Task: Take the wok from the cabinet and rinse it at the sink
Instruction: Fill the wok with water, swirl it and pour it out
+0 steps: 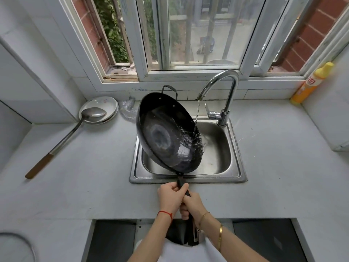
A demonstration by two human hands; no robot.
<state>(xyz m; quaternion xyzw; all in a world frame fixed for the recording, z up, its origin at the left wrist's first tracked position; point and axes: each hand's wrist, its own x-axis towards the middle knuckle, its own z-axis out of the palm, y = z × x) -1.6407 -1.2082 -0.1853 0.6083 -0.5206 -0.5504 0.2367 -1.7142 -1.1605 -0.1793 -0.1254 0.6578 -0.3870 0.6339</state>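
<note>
A black wok [162, 135] is held tilted over the steel sink [234, 173], its right rim lower. Water runs from the chrome faucet [222, 86] onto that right rim and splashes into the basin. The wok's long dark handle [186, 193] points toward me. My left hand [171, 195] grips the handle near the sink's front edge. My right hand [192, 204] grips it just behind, closer to my body. Both hands are wrapped tight around the handle.
A metal spatula [64, 138] with a wooden grip rests on white plates [105, 104] at the left of the counter. A steel scourer [128, 108] lies behind the wok. A yellow detergent bottle [309, 84] stands at the back right corner. Windows rise behind the sink.
</note>
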